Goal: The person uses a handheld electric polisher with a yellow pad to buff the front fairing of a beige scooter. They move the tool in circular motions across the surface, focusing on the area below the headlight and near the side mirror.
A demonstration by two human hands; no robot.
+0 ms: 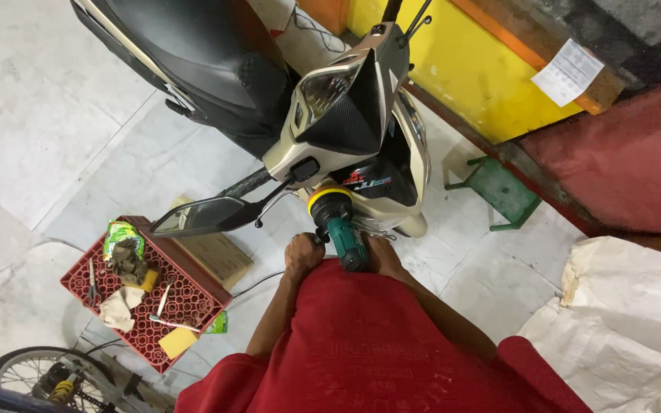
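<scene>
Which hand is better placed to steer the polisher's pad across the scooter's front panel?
Probably the left hand: it grips the side handle close to the yellow pad of the green polisher. The right hand sits farther back, mostly hidden behind the body.

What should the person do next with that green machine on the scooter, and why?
Probably slide the green power polisher with its yellow pad slowly sideways across the cream scooter's front panel. Both hands grip it, the left hand on the side handle and the right hand behind the body, and the pad seems pressed against one spot low on the panel.
</scene>
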